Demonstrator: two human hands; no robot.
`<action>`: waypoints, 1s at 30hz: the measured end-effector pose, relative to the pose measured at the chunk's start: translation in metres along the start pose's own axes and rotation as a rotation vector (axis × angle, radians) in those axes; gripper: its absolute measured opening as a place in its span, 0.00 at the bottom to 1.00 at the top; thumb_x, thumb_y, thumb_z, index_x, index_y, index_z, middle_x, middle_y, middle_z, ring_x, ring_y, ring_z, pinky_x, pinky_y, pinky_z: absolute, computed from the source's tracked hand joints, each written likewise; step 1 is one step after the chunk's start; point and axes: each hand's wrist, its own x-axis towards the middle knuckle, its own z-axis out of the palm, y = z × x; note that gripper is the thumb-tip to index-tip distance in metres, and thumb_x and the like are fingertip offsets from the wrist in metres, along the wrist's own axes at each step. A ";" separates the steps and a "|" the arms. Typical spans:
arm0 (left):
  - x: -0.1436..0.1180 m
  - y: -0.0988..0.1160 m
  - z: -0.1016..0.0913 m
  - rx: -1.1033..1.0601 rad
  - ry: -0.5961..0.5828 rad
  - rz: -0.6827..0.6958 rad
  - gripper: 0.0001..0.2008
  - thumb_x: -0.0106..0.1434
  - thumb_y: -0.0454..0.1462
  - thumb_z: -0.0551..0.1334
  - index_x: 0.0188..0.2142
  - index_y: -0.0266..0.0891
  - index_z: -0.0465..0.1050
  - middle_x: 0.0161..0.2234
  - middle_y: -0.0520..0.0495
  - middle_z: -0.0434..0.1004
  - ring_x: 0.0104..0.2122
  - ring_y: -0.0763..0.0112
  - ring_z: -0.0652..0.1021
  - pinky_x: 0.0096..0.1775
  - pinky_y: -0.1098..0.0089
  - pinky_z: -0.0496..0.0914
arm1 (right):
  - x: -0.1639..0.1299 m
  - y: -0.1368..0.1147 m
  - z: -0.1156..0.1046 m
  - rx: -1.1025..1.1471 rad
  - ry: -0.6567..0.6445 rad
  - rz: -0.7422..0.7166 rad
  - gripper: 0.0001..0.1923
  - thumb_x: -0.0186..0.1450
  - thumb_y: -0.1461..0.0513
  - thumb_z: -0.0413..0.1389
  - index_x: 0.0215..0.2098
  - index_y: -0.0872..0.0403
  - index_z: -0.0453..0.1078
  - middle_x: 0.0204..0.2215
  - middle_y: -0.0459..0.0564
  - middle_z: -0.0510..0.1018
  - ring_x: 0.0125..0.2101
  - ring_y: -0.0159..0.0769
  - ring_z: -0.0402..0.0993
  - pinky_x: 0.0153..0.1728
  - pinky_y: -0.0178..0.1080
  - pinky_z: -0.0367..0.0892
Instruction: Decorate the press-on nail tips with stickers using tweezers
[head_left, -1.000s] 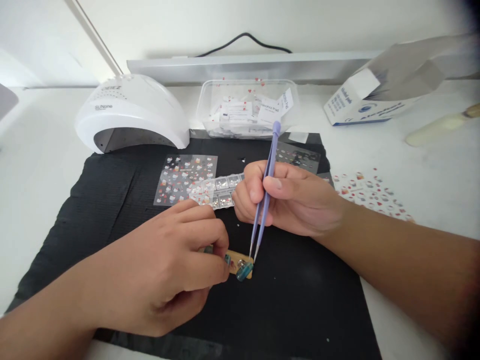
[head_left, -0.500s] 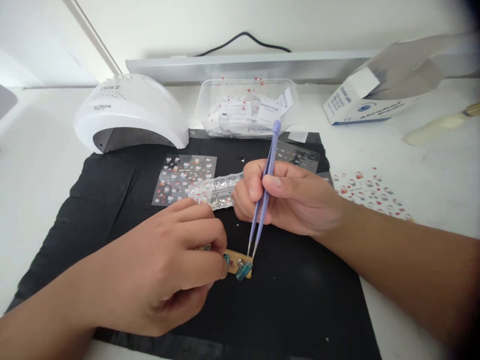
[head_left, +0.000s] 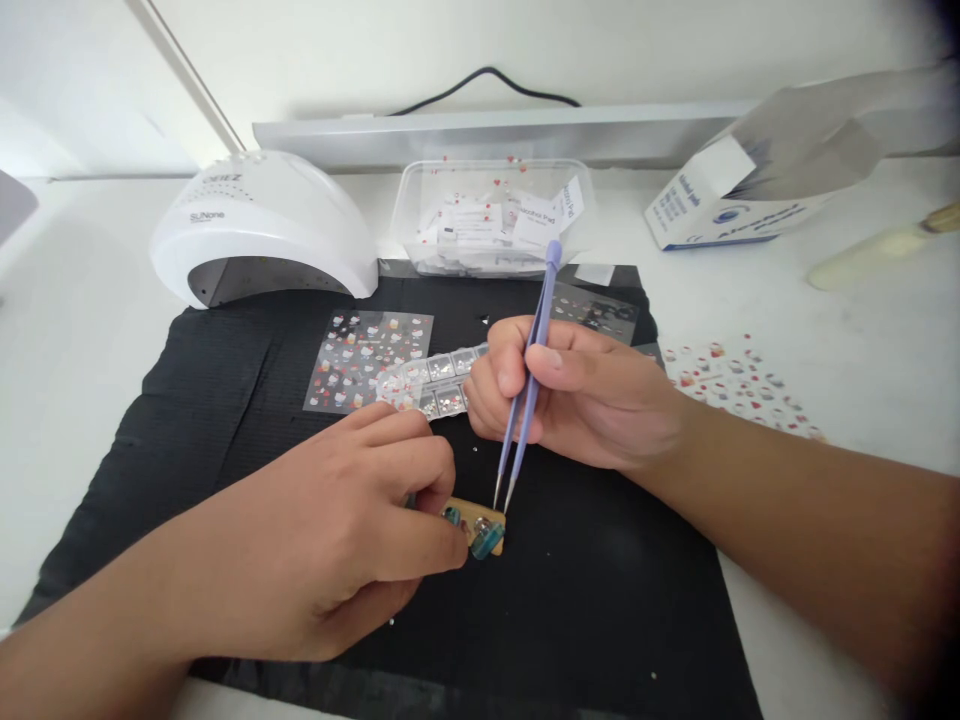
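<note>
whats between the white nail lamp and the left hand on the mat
In the head view, a clear sticker sheet with small red and white figures lies flat on the black mat between the nail lamp and the left hand.

The mat [head_left: 225, 400] under both hands looks like matt black ribbed paper or cloth, faintly corrugated. The tweezers [head_left: 529, 380] in the right hand [head_left: 577, 395] are smooth lilac-coated with bare metal tips. The little stick [head_left: 469, 520] the left hand [head_left: 352, 545] pins down looks like pale raw wood, carrying glossy teal nail tips [head_left: 487, 540]. The sticker sheet [head_left: 367, 360] is shiny clear film, the lamp [head_left: 262, 225] glossy white plastic, the tub [head_left: 495, 215] clear plastic
</note>
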 end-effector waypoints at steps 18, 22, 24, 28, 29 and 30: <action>-0.010 -0.032 -0.004 0.172 0.687 -0.231 0.06 0.61 0.28 0.61 0.33 0.39 0.68 0.30 0.50 0.68 0.30 0.71 0.70 0.31 0.66 0.65 | -0.001 0.000 0.001 -0.017 -0.009 0.038 0.10 0.65 0.57 0.61 0.31 0.56 0.74 0.22 0.43 0.73 0.22 0.28 0.65 0.27 0.35 0.60; -0.011 -0.036 -0.003 0.288 0.821 -0.450 0.06 0.61 0.33 0.63 0.29 0.40 0.68 0.27 0.54 0.69 0.28 0.72 0.70 0.31 0.67 0.64 | -0.002 0.002 0.000 -0.049 -0.024 0.048 0.10 0.65 0.57 0.62 0.31 0.56 0.74 0.21 0.43 0.73 0.22 0.28 0.66 0.27 0.35 0.61; -0.014 -0.040 -0.005 0.298 0.921 -0.568 0.10 0.62 0.35 0.64 0.26 0.41 0.65 0.24 0.56 0.67 0.24 0.74 0.67 0.27 0.68 0.61 | -0.003 0.004 0.000 -0.069 -0.031 0.055 0.11 0.65 0.57 0.62 0.32 0.57 0.74 0.21 0.44 0.74 0.23 0.28 0.67 0.28 0.35 0.61; -0.017 -0.051 -0.012 0.240 0.990 -0.774 0.19 0.62 0.36 0.62 0.21 0.41 0.54 0.18 0.57 0.54 0.21 0.75 0.59 0.24 0.69 0.56 | -0.004 0.007 -0.001 -0.092 -0.014 0.068 0.12 0.64 0.56 0.63 0.31 0.57 0.74 0.21 0.44 0.73 0.23 0.29 0.67 0.27 0.35 0.60; -0.017 -0.053 -0.013 0.237 0.964 -0.786 0.19 0.62 0.36 0.62 0.21 0.41 0.52 0.19 0.57 0.53 0.21 0.75 0.59 0.25 0.69 0.56 | -0.005 0.007 -0.001 -0.098 -0.008 0.068 0.12 0.64 0.56 0.63 0.31 0.57 0.74 0.21 0.44 0.73 0.23 0.29 0.67 0.27 0.35 0.60; -0.016 -0.055 -0.014 0.239 0.926 -0.784 0.19 0.61 0.36 0.61 0.21 0.41 0.51 0.19 0.57 0.54 0.22 0.74 0.61 0.27 0.69 0.58 | -0.005 0.007 -0.001 -0.108 -0.003 0.066 0.11 0.64 0.56 0.63 0.31 0.57 0.73 0.21 0.44 0.73 0.23 0.29 0.67 0.27 0.35 0.60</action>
